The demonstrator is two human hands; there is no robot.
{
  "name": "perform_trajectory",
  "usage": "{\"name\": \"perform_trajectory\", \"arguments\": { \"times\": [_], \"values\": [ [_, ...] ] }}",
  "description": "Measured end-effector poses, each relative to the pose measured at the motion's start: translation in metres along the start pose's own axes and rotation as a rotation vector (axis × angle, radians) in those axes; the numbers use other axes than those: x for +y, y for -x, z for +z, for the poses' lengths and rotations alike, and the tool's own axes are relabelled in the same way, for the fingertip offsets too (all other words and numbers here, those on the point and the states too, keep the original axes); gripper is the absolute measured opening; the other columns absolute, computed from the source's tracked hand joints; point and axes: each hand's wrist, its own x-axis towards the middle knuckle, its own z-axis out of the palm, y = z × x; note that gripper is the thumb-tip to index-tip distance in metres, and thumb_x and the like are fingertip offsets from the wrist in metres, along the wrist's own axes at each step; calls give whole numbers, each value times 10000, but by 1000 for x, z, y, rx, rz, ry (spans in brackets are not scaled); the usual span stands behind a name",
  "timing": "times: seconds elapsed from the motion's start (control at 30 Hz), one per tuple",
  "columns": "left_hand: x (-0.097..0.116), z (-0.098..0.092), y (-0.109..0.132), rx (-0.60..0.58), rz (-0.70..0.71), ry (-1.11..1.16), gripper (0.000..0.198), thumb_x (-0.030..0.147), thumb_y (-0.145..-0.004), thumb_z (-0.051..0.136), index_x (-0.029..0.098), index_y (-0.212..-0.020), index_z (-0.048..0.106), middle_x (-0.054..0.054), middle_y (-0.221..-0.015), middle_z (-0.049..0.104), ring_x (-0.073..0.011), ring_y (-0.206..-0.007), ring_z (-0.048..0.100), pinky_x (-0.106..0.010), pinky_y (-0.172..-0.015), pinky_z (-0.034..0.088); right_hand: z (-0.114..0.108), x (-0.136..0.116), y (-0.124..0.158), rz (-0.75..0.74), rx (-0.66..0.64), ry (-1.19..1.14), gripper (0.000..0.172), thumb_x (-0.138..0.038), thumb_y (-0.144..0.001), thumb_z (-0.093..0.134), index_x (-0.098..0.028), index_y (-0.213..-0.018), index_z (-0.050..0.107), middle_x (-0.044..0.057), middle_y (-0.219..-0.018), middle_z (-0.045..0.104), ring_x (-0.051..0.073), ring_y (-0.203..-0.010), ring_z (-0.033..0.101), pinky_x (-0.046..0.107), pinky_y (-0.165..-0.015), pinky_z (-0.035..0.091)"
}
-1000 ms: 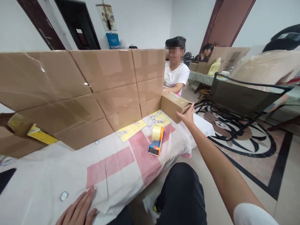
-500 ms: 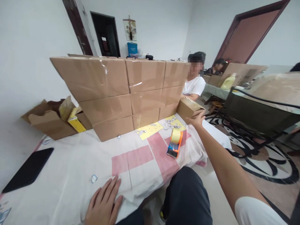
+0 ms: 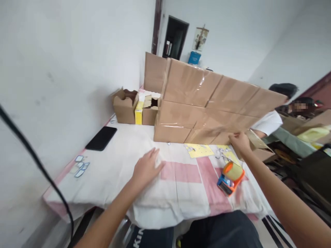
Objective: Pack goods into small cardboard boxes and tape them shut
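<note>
cloth-covered desk (image 3: 116,162) here has taped cardboard boxes (image 3: 181,113) stacked 3 high, left hand (image 3: 146,168) is loosely open over it, right hand (image 3: 239,141) is at the separate box (image 3: 262,152) by the stack's right end, can't tell if gripping, tape dispenser (image 3: 230,179) lies nearer.

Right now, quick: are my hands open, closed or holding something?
Left hand: open, holding nothing visible, over the tablecloth.
Right hand: partly curled near the right end of the box stack; whether it grips anything cannot be told.
</note>
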Motion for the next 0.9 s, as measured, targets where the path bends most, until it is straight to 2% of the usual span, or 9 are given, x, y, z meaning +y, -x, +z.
{"name": "perform_trajectory", "arguments": {
  "times": [0.07, 0.23, 0.33, 0.43, 0.5, 0.6, 0.7, 0.8, 0.9],
  "values": [
    [-25, -17, -45, 157, -68, 96, 671, 430, -897, 572, 128, -1481, 439, -171, -1554, 441, -324, -1436, 414, -474, -1163, 365, 16, -70, 22, -140, -53, -80, 194, -269, -806, 582, -129, -913, 663, 117, -841, 691, 218, -767, 643, 336, -729, 494],
    [-102, -72, -139, 562, -383, 282, 1007, 424, -742, 781, 61, -1526, 264, -279, -1564, 343, -361, -1483, 310, -479, -1200, 292, 99, -257, 113, -614, -484, -435, 211, -260, -875, 523, -177, -1009, 664, 74, -933, 727, 188, -771, 664, 317, -762, 527],
    [-128, -105, -184, 712, -542, 310, 1249, 480, -653, 854, 129, -1573, 86, -283, -1623, 187, -395, -1513, 200, -558, -1185, 259, 163, -353, 144, -566, -609, -447, 495, -262, -891, 559, -130, -1365, 503, 150, -1225, 666, 209, -892, 690, 340, -835, 545],
    [-141, -122, -223, 721, -545, 287, 1320, 552, -635, 853, 223, -1590, 3, -249, -1655, 46, -419, -1500, 179, -576, -1130, 303, 219, -418, 144, -473, -534, -217, 781, -224, -863, 614, -205, -1555, 253, 241, -1586, 267, 289, -1082, 664, 416, -884, 539],
    [-150, -123, -242, 684, -513, 236, 1220, 562, -640, 846, 269, -1581, 126, -219, -1648, 60, -438, -1464, 212, -579, -1081, 329, 246, -444, 135, -438, -488, -90, 826, -182, -858, 607, -274, -1572, 202, 233, -1611, 150, 313, -1123, 648, 434, -882, 537],
    [-167, -116, -259, 663, -506, 179, 990, 508, -663, 841, 239, -1491, 370, -211, -1531, 280, -423, -1373, 309, -554, -1070, 305, 272, -460, 124, -405, -465, -70, 815, -171, -866, 594, -276, -1563, 184, 221, -1478, 318, 278, -1042, 675, 408, -858, 539],
    [-176, -109, -260, 695, -478, 132, 892, 466, -694, 820, 215, -1454, 428, -196, -1389, 404, -383, -1309, 359, -504, -1099, 271, 284, -465, 125, -367, -431, -136, 706, -165, -879, 558, -229, -1503, 237, 190, -1346, 405, 238, -932, 685, 381, -819, 542],
    [-170, -115, -248, 714, -449, 103, 881, 435, -674, 834, 216, -1436, 449, -177, -1337, 445, -373, -1269, 393, -496, -1096, 286, 281, -465, 135, -392, -370, -226, 590, -158, -877, 535, -186, -1417, 300, 182, -1313, 408, 244, -975, 653, 368, -828, 538],
    [-150, -139, -213, 743, -421, 79, 866, 409, -661, 844, 204, -1416, 471, -161, -1322, 465, -373, -1268, 406, -518, -1107, 302, 254, -459, 152, -522, -349, -332, 618, -143, -859, 528, -154, -1427, 286, 206, -1342, 378, 263, -1004, 626, 391, -844, 540]
  ]
}}
